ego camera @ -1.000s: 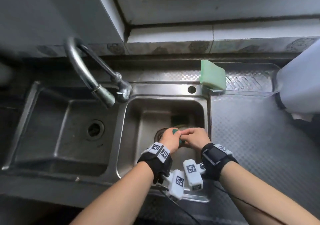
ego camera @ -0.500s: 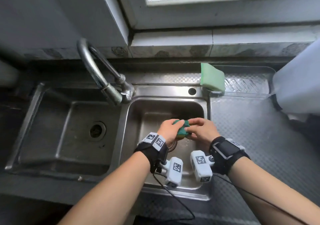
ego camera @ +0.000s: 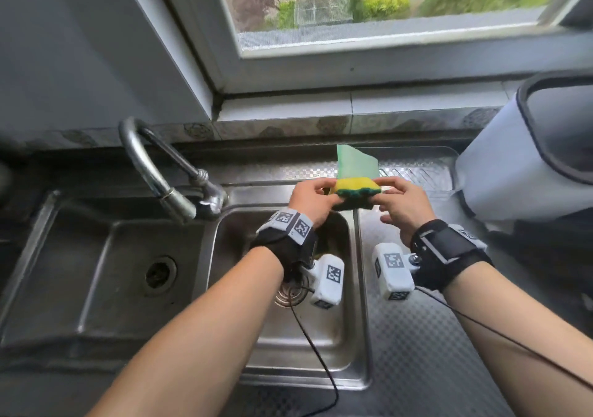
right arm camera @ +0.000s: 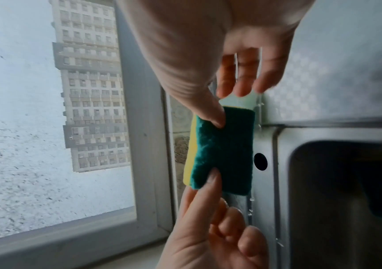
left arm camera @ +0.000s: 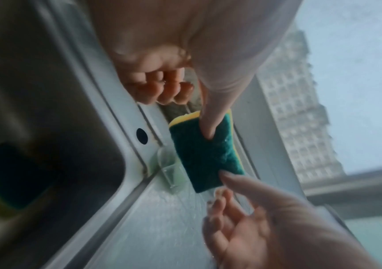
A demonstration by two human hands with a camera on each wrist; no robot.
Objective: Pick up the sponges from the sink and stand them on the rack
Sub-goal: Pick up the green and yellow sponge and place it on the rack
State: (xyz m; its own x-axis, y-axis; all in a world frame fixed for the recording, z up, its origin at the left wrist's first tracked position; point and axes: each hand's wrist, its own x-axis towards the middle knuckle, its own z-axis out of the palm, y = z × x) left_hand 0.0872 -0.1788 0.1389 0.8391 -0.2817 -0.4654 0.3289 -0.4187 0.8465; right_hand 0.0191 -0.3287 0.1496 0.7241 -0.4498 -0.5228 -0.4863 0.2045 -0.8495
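Both hands hold a yellow sponge with a dark green scouring side [ego camera: 354, 190] in the air, just in front of the clear rack [ego camera: 420, 168]. My left hand [ego camera: 324, 192] pinches its left end, and my right hand [ego camera: 385, 189] pinches its right end. A pale green sponge [ego camera: 356, 163] stands upright on the rack's left end, right behind the held one. The wrist views show the thumbs pressing on the green side [left arm camera: 206, 154] [right arm camera: 226, 151]. Another green and yellow sponge [left arm camera: 3, 182] lies in the right sink basin [ego camera: 288, 371].
The curved faucet [ego camera: 154, 173] arches over the divider to the left of my hands. The left basin [ego camera: 96, 272] has only its drain. A white bin [ego camera: 526, 166] stands at the right, next to the rack. A patterned steel drainboard [ego camera: 417, 336] lies below my right wrist.
Both hands have lifted the yellow and green sponge out of the right basin and carried it up and to the right, up to the rack's left end.
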